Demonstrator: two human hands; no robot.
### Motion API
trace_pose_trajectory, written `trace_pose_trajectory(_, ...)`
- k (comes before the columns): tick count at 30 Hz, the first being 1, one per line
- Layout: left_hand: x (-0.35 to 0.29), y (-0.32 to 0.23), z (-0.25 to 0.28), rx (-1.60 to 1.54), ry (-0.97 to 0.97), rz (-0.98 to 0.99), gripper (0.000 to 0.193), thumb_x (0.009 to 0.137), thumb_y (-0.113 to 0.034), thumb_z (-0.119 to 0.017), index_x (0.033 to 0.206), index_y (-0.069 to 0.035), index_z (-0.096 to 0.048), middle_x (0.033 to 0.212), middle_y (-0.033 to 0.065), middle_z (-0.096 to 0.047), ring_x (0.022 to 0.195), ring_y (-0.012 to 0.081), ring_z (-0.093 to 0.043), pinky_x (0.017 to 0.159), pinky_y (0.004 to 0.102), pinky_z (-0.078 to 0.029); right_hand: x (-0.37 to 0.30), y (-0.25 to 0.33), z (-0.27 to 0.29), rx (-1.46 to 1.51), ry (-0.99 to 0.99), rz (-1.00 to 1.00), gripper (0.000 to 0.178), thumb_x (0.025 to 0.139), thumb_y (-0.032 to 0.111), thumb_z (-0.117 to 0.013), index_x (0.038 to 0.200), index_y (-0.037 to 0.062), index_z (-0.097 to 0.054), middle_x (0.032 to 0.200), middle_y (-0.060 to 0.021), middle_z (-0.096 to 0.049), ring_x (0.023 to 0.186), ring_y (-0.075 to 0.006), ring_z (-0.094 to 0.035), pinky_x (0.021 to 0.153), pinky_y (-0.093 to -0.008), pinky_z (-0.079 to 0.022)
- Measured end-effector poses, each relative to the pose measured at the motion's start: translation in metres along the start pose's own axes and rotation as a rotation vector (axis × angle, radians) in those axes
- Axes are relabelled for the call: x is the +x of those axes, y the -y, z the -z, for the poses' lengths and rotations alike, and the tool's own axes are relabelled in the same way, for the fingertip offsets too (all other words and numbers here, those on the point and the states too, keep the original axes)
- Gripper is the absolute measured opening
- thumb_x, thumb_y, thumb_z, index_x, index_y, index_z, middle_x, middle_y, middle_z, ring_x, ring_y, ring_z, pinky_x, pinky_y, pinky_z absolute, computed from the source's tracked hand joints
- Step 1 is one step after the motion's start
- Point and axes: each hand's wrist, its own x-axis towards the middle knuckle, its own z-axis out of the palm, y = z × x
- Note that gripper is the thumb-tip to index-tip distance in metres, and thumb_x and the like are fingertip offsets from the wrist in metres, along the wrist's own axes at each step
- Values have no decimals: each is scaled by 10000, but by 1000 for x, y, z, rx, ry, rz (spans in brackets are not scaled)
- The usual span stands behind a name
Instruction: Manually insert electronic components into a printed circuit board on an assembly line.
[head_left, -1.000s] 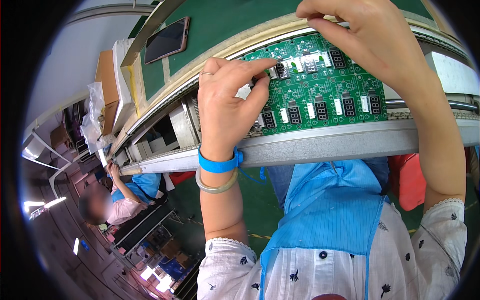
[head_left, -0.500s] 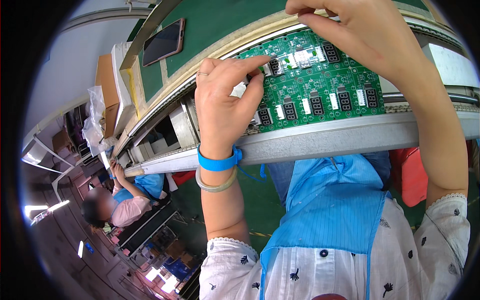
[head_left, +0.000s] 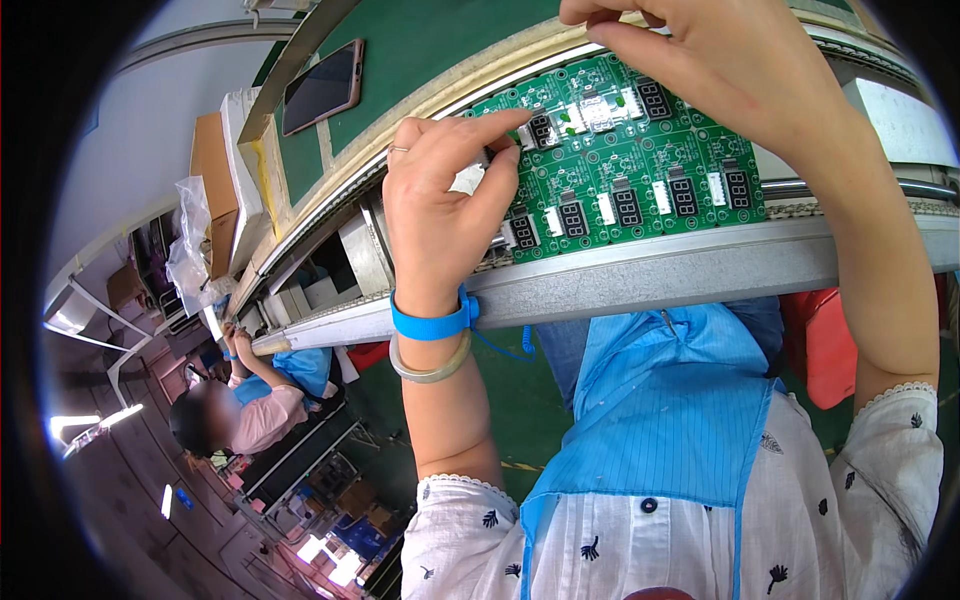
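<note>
A green circuit board panel (head_left: 640, 165) with rows of black digit displays and white connectors lies on the metal rail in front of me. My left hand (head_left: 440, 205), wearing a blue wrist strap (head_left: 430, 322) and a pale bangle (head_left: 430, 362), is over the panel's left end. Its index fingertip is beside a digit display (head_left: 541, 130) in the far row; the thumb is apart from the index, and nothing shows between them. My right hand (head_left: 720, 60) is raised over the panel's far right, fingers bent toward the thumb. The top edge partly cuts those fingers off, hiding anything in them.
The metal rail (head_left: 700, 262) crosses in front of my blue apron. A phone (head_left: 322, 87) lies on the green surface at far left, near an open cardboard box (head_left: 213, 180) and clear plastic. Another person (head_left: 262, 405) in pink and blue is at the left. Something red (head_left: 818, 345) is at the right.
The whole view has shifted slightly, so the panel appears a little farther left. Both hands keep nearly the same pose over the panel.
</note>
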Motion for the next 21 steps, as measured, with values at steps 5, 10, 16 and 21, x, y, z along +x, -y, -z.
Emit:
trace_pose_trajectory(5,1,1,-2,6,-5,-11,285,767,-6,-727,1012,-137,-787,833,17,-729,755,195,-570,753,327,-444,0,-6,-5,73,14,-33,121,827,40,-675,912,-17,-740,799,-163,-724,809,-316,-710,789,-424,-552)
trace_pose_trajectory(10,-1,1,-1,13,-10,-6,273,767,-10,-730,1008,-129,-780,824,19,-718,761,202,-568,748,328,-436,1,1,0,9,18,-5,125,830,41,-672,919,-14,-740,809,-158,-727,818,-314,-709,795,-426,-549)
trace_pose_trajectory(16,-3,2,0,-30,-9,26,286,751,-6,-747,1012,-118,-779,817,13,-711,764,192,-570,734,326,-442,0,2,0,-32,19,6,120,832,54,-676,919,-4,-735,814,-147,-720,823,-318,-699,797,-431,-537)
trace_pose_trajectory(21,-5,1,1,-79,-5,79,280,752,-6,-764,1015,-99,-780,831,19,-719,783,195,-586,754,326,-470,0,3,-3,2,28,-14,123,834,61,-677,924,-3,-730,822,-146,-719,836,-321,-696,805,-431,-531)
